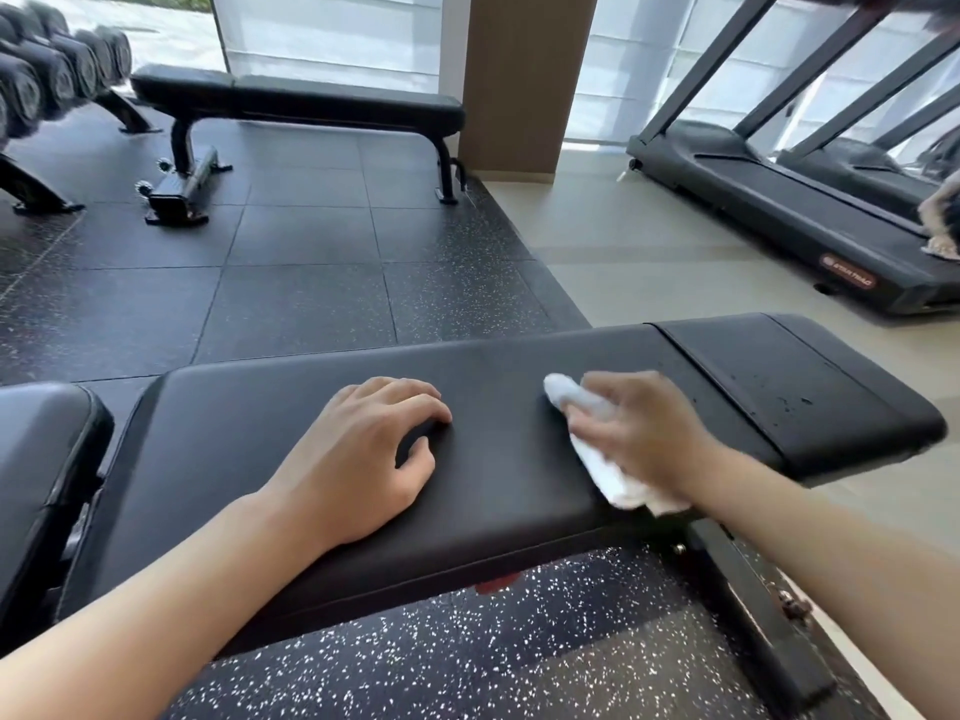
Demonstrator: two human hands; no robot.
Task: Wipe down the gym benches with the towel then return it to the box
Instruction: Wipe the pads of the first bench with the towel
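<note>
Three benches — the near bench, a far bench, a left pad — two treadmills, one towel, two hands.

A gym, identified by padded black benches on speckled rubber floor tiles, a rack of dumbbells at far left, and treadmills set before large shaded windows at right.

right hand grips towel | left hand rests on bench
</note>
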